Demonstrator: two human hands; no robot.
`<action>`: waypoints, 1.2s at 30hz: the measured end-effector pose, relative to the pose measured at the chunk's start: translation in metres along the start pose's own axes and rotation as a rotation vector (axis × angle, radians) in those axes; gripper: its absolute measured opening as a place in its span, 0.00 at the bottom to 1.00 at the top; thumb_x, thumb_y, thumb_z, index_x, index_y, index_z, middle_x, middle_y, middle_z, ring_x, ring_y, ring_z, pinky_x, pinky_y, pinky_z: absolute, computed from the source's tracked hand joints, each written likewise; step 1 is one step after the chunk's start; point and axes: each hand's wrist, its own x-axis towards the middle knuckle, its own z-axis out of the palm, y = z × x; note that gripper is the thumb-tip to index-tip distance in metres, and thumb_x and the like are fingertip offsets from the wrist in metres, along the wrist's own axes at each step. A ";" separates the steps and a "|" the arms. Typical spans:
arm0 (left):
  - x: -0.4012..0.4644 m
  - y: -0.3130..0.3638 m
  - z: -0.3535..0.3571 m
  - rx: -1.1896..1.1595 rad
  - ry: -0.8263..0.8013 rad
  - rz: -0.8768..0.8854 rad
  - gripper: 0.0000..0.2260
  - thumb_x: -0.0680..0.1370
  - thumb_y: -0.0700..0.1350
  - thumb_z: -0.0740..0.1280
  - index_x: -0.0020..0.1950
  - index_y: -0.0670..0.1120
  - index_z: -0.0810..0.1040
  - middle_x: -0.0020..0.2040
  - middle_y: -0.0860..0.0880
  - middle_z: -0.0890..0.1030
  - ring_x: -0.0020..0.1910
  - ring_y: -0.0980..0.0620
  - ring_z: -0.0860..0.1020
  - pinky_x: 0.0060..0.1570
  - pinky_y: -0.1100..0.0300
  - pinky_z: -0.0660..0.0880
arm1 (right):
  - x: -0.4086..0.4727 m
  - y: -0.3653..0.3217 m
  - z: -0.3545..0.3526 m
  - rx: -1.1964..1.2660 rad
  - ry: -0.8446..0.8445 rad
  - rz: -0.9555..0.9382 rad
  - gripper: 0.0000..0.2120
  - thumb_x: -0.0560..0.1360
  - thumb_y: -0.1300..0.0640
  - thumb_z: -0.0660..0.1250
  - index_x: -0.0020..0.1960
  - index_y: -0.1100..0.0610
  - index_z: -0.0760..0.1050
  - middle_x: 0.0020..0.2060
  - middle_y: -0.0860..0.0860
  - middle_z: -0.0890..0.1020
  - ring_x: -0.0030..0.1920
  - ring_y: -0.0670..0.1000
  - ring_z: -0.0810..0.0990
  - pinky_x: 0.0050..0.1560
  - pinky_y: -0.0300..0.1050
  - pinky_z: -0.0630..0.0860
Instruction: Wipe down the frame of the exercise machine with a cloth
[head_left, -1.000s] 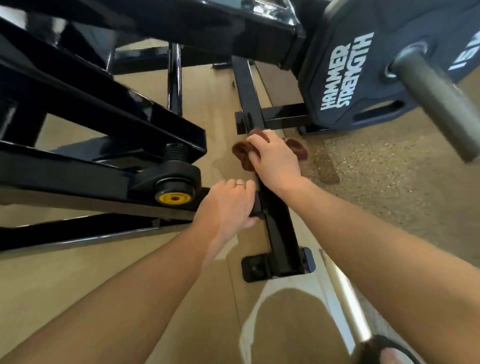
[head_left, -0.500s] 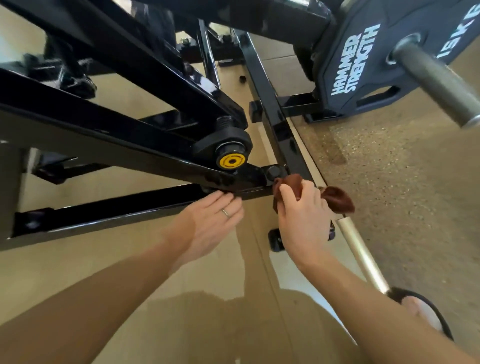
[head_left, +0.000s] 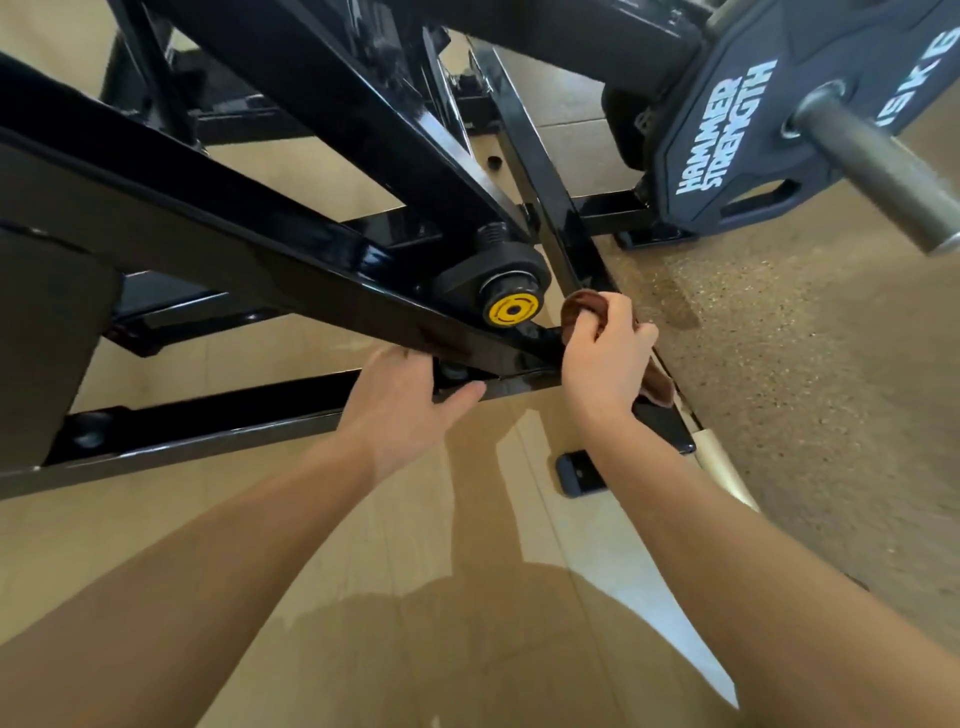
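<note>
R hand (head_left: 605, 358) has its fingers clenched round the brown cloth (head_left: 587, 306), pressed on the black frame (head_left: 249, 249) right at the joint by the yellow pivot cap (head_left: 511, 310); L hand (head_left: 402, 402) is laid on the low frame bar w/ fingers straight, gripping nothing. Main risk imo: fingers or a loose cloth end getting nipped betw. the crossing bars if the arm swings. Also the weight plate (head_left: 753, 119) sits close above, so a head bump is poss.
</note>
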 end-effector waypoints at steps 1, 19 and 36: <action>0.001 0.004 0.002 -0.066 -0.004 0.006 0.20 0.77 0.65 0.67 0.58 0.50 0.81 0.51 0.50 0.82 0.55 0.47 0.79 0.58 0.50 0.78 | 0.000 -0.002 -0.003 0.003 -0.034 -0.015 0.14 0.85 0.51 0.57 0.68 0.50 0.73 0.55 0.52 0.68 0.54 0.56 0.73 0.55 0.46 0.65; 0.008 0.003 -0.001 -0.043 -0.152 -0.001 0.18 0.82 0.61 0.62 0.54 0.48 0.81 0.50 0.48 0.81 0.54 0.47 0.79 0.57 0.49 0.78 | -0.013 -0.034 0.004 0.008 -0.192 -0.058 0.13 0.85 0.53 0.56 0.67 0.50 0.73 0.57 0.55 0.77 0.56 0.55 0.77 0.62 0.59 0.75; -0.024 -0.044 -0.032 -0.466 -0.118 -0.044 0.13 0.80 0.50 0.61 0.63 0.58 0.75 0.57 0.58 0.80 0.56 0.56 0.78 0.61 0.52 0.76 | -0.130 -0.070 0.035 0.565 -0.406 0.404 0.06 0.83 0.54 0.60 0.59 0.51 0.73 0.54 0.55 0.82 0.57 0.58 0.80 0.65 0.58 0.75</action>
